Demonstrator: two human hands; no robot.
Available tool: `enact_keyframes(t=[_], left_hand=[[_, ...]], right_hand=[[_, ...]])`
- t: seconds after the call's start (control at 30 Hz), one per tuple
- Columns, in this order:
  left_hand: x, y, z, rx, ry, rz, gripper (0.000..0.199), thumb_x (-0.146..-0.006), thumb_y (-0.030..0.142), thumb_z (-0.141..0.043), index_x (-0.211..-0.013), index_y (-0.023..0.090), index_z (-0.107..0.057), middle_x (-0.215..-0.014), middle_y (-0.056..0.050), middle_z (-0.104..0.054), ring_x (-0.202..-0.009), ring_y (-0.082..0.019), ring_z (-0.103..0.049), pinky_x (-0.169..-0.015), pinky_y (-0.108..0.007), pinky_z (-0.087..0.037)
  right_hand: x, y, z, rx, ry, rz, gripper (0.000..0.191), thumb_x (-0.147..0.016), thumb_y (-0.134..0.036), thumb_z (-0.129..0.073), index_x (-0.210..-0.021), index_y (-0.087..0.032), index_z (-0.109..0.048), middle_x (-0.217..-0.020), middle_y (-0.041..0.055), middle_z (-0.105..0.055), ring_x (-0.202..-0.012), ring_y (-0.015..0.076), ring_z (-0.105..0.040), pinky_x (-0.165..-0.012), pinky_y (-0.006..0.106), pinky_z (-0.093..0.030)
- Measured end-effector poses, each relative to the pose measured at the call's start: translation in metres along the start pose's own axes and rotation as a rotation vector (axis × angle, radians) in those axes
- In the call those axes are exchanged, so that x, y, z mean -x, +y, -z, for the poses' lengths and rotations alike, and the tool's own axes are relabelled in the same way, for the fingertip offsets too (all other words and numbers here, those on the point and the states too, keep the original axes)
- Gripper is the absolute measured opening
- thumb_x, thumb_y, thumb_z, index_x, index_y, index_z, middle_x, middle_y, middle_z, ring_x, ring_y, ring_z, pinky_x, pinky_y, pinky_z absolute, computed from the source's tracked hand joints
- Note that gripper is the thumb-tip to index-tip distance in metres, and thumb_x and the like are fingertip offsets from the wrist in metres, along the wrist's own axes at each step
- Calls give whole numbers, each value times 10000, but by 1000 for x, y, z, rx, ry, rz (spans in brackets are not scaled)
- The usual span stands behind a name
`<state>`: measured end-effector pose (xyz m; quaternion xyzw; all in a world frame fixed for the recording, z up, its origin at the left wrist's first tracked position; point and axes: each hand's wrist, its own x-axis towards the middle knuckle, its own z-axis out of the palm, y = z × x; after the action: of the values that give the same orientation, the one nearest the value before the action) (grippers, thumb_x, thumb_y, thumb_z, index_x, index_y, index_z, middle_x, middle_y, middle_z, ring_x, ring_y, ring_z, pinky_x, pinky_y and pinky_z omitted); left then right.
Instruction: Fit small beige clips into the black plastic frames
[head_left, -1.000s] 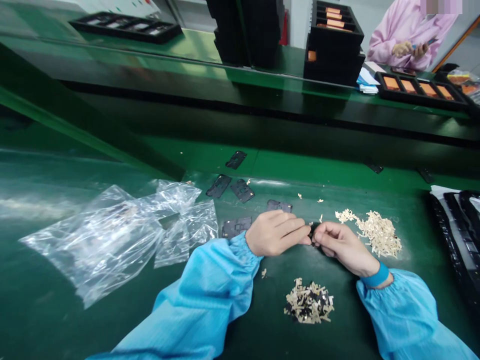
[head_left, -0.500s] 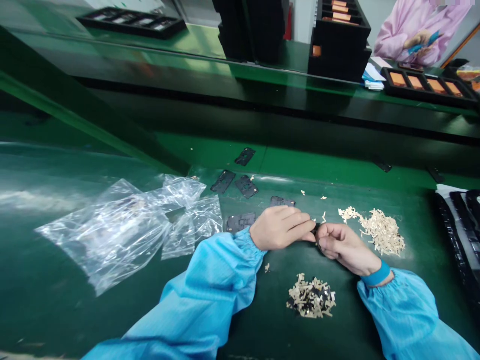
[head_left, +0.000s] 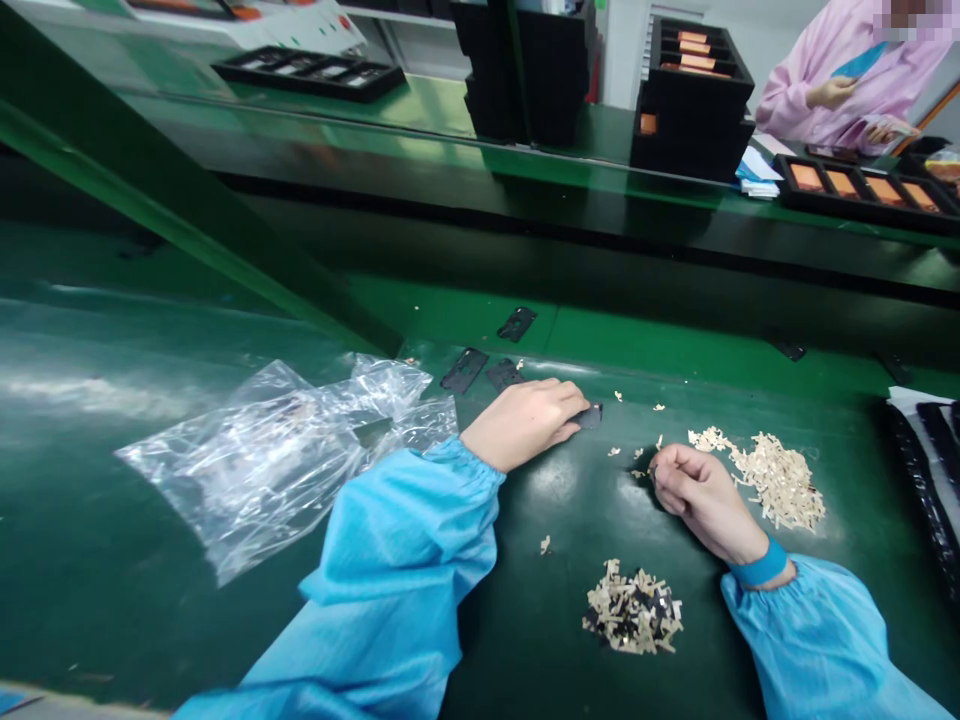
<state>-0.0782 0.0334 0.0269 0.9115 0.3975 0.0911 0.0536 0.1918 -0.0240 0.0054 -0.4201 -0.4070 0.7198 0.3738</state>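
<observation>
My left hand (head_left: 529,422) reaches over the bench, its fingertips closed on the near end of a thin black plastic plate (head_left: 592,416) that lies flat. More such plates, a black plate (head_left: 465,370) and another black plate (head_left: 517,323), lie beyond the hand. A third black plate (head_left: 504,374) is partly hidden by it. Pinched together, the fingers of my right hand (head_left: 701,492) have a dark bit at their tips, too small to make out. Close by is a pile of small cream pieces (head_left: 784,480). Nearer me sits a mixed pile of cream and black pieces (head_left: 634,608).
Clear plastic bags (head_left: 262,455) lie at left, under a slanting green beam (head_left: 225,210). Black-wrapped packs (head_left: 930,480) stand at the right edge. Behind a raised ledge are stacked black trays (head_left: 694,110) and a person in a pink smock (head_left: 802,85).
My hands have moved apart. The left went away and left from the right one, onto a black plate. My right hand stays pinched near the cream pile. The view has shifted slightly.
</observation>
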Motion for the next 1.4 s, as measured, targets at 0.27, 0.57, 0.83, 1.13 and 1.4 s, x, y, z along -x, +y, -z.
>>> enact_keyframes(t=[0.27,0.57,0.83,1.13,1.4], left_hand=[[-10,24,-10,324,165,298,202,-959,191,-535,-1090,193,-689,-984,-60,-776,-860,-205,-739,-770,-299,-552],[-30,66,-39,1418,255,663,258,-785,357,-714,-796,193,-515,-615,80,-504,-517,-96,-566,-499,-235,-559],[-27,78,-40,1459,264,701,374,-754,422,-752,-744,207,-446,-558,79,-538,-463,-97,-579,-425,-188,-478],[-28,79,-39,1470,303,713,392,-727,422,-763,-721,216,-430,-538,85,-525,-470,-103,-571,-439,-214,-514],[-26,78,-44,1453,308,695,350,-744,385,-742,-721,212,-439,-539,83,-538,-457,-100,-576,-441,-221,-524]], right_hand=[[-1,3,-1,-19,74,34,350,-763,-465,-835,-735,-188,-623,-512,-89,-403,-441,58,-273,-458,235,-210],[-1,8,-4,341,288,192,217,-772,-373,-769,-745,-199,-642,-620,-26,-545,-538,109,-431,-501,238,-345],[2,9,-7,416,298,163,135,-781,-317,-700,-741,-203,-641,-621,-24,-547,-546,120,-426,-490,237,-340],[2,5,-9,454,309,146,115,-759,-296,-692,-722,-204,-633,-638,-5,-604,-553,129,-471,-497,239,-370],[2,0,-12,467,305,102,128,-722,-306,-691,-701,-199,-625,-591,-24,-557,-523,118,-437,-482,235,-351]])
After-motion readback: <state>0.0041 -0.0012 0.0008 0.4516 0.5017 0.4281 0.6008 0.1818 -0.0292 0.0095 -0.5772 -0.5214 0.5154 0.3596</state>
